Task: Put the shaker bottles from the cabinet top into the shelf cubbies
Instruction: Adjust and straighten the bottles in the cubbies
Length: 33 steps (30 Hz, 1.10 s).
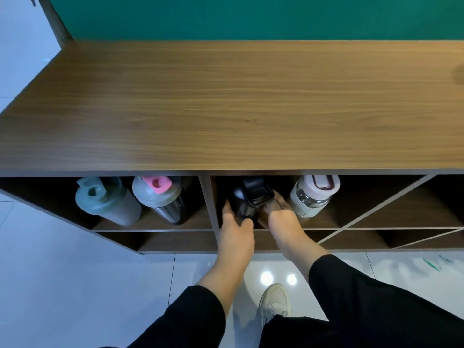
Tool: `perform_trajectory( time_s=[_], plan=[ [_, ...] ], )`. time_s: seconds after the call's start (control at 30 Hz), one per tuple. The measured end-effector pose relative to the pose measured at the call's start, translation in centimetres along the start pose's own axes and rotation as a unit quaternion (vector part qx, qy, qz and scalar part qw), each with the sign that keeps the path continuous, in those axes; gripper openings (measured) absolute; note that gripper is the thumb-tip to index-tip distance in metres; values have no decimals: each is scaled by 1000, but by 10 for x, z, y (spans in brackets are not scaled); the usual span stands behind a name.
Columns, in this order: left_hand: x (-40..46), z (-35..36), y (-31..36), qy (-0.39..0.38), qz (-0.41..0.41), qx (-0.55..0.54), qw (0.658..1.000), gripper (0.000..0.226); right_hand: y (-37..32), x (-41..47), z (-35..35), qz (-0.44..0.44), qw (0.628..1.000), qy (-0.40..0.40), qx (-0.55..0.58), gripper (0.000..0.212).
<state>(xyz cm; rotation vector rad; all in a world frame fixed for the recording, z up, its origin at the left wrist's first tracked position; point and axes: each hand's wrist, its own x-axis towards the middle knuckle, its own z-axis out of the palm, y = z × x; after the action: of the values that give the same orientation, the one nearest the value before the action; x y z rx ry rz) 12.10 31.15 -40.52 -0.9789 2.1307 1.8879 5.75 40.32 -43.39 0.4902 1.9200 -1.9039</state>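
Observation:
A black shaker bottle point(251, 194) stands in the middle cubby of the shelf, just under the wooden cabinet top point(226, 109). My left hand point(236, 232) wraps its left side and my right hand point(281, 217) holds its right side. To its right in the same cubby sits a clear bottle with a white and maroon lid point(313, 194). The left cubby holds a pale green shaker point(105, 199) and a dark shaker with a grey lid and pink cap point(160, 197). The lower part of the black bottle is hidden by my hands.
A vertical divider point(208, 202) separates the left and middle cubbies. Diagonal white shelf panels point(376, 209) cross the cubbies on the right. A lower shelf row point(175, 239) runs beneath. My shoe point(273, 302) rests on the glossy white tile floor. A green wall point(251, 16) backs the cabinet.

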Motion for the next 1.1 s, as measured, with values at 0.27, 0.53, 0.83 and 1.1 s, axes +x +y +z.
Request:
perform_trajectory(
  time_s=[0.27, 0.53, 0.83, 1.1],
  plan=[
    [21, -6, 2, -78, 9, 10, 997, 76, 1, -5, 0, 0, 999, -32, 7, 48],
    [28, -3, -2, -97, 1, -2, 995, 79, 10, 2, -5, -14, 1000, -17, -15, 49],
    [-33, -34, -11, 13, -126, -163, 979, 23, -15, -58, -9, 48, 919, -129, -368, 31],
    [-27, -140, -2, 183, -60, -185, 964, 46, -5, -95, 96, -26, 916, -234, -324, 55]
  ],
)
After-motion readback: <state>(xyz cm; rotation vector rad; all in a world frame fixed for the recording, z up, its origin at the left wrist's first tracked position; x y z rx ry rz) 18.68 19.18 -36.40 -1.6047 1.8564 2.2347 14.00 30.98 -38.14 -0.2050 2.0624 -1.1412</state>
